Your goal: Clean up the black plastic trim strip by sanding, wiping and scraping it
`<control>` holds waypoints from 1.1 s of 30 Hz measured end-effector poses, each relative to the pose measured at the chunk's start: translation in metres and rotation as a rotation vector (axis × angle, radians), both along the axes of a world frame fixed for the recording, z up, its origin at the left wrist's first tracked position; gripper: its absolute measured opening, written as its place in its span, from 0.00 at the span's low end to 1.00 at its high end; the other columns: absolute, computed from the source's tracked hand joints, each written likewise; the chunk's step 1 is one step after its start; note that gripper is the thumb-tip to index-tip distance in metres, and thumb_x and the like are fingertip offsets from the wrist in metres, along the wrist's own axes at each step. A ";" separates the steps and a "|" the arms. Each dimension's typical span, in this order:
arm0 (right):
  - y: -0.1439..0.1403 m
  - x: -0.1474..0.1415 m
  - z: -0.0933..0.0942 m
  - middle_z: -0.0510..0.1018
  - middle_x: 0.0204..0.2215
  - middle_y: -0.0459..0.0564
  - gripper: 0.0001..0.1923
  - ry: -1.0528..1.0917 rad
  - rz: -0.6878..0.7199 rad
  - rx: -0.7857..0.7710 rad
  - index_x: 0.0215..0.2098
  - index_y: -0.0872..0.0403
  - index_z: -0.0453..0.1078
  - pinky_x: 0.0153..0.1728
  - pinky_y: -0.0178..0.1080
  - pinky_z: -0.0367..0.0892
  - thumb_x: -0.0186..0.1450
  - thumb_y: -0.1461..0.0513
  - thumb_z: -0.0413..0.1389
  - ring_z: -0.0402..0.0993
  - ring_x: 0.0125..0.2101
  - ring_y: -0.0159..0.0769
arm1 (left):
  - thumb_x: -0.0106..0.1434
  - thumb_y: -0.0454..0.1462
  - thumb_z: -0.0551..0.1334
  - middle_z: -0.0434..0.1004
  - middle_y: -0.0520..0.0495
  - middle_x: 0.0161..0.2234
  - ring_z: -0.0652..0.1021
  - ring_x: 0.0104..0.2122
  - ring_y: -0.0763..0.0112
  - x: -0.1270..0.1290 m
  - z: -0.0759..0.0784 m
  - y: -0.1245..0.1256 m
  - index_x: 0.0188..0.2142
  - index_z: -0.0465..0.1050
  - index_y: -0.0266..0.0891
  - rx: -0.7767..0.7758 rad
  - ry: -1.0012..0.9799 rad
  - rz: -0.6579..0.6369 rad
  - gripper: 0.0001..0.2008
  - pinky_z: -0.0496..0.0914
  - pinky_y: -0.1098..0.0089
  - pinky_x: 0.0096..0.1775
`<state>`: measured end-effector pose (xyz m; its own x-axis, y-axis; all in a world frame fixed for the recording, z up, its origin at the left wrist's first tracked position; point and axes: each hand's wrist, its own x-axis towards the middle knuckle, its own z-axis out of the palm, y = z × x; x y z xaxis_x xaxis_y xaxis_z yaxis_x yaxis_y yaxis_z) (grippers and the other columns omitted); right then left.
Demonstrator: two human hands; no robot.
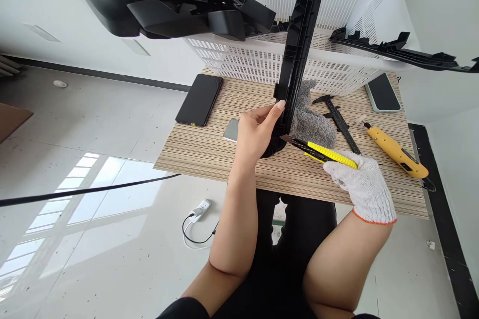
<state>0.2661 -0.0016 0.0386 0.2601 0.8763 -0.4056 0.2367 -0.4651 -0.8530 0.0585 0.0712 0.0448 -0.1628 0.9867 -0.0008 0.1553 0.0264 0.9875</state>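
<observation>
Gloved right hand (364, 184) at four o'clock clamps the yellow knife (322, 152), blade touching the black plastic part (297, 50). Bare left hand (258, 132) grips that upright part mid-worktop (209, 154). White basket (337, 67) sits at twelve o'clock.

A: What stood mid-frame?
B: The bare left hand (258, 132) gripped a long black plastic part (299, 45), upright on the counter (209, 149).
A: And the right?
B: The gloved right hand (364, 184) held a yellow utility knife (322, 152), blade touching the part's base.
</observation>
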 end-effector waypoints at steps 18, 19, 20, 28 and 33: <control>0.002 -0.001 -0.001 0.66 0.15 0.41 0.21 0.011 -0.122 0.065 0.38 0.56 0.78 0.17 0.32 0.55 0.50 0.53 0.69 0.59 0.18 0.27 | 0.60 0.54 0.63 0.46 0.54 0.19 0.53 0.21 0.77 0.000 0.001 0.000 0.18 0.66 0.40 0.004 -0.011 0.001 0.24 0.55 0.72 0.23; 0.002 -0.001 -0.001 0.66 0.15 0.41 0.20 0.010 -0.121 0.059 0.37 0.56 0.78 0.17 0.33 0.55 0.50 0.53 0.69 0.58 0.18 0.27 | 0.60 0.54 0.63 0.46 0.54 0.19 0.53 0.21 0.77 0.000 0.001 -0.001 0.18 0.67 0.40 0.001 -0.018 0.001 0.24 0.55 0.72 0.23; 0.002 -0.002 0.000 0.66 0.15 0.42 0.20 -0.005 -0.090 0.044 0.37 0.56 0.78 0.17 0.33 0.56 0.50 0.53 0.69 0.59 0.18 0.28 | 0.60 0.54 0.63 0.45 0.54 0.20 0.53 0.21 0.77 0.001 0.001 -0.001 0.18 0.66 0.40 0.001 -0.027 0.002 0.24 0.55 0.72 0.23; 0.001 0.002 -0.002 0.66 0.15 0.42 0.17 0.069 -0.158 0.067 0.35 0.56 0.78 0.17 0.33 0.55 0.49 0.57 0.69 0.59 0.17 0.27 | 0.59 0.55 0.63 0.46 0.54 0.20 0.54 0.21 0.76 0.000 -0.001 0.000 0.18 0.66 0.40 0.002 -0.005 0.006 0.25 0.55 0.72 0.23; 0.001 0.001 -0.002 0.66 0.15 0.41 0.17 0.036 -0.156 0.101 0.35 0.56 0.78 0.17 0.33 0.55 0.50 0.55 0.68 0.59 0.17 0.27 | 0.59 0.56 0.63 0.48 0.54 0.18 0.56 0.20 0.77 0.000 -0.002 0.000 0.21 0.72 0.40 -0.006 -0.008 0.007 0.23 0.58 0.72 0.23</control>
<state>0.2675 -0.0009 0.0362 0.3828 0.8632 -0.3293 0.1372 -0.4056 -0.9037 0.0585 0.0715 0.0431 -0.1696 0.9855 -0.0077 0.1477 0.0332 0.9885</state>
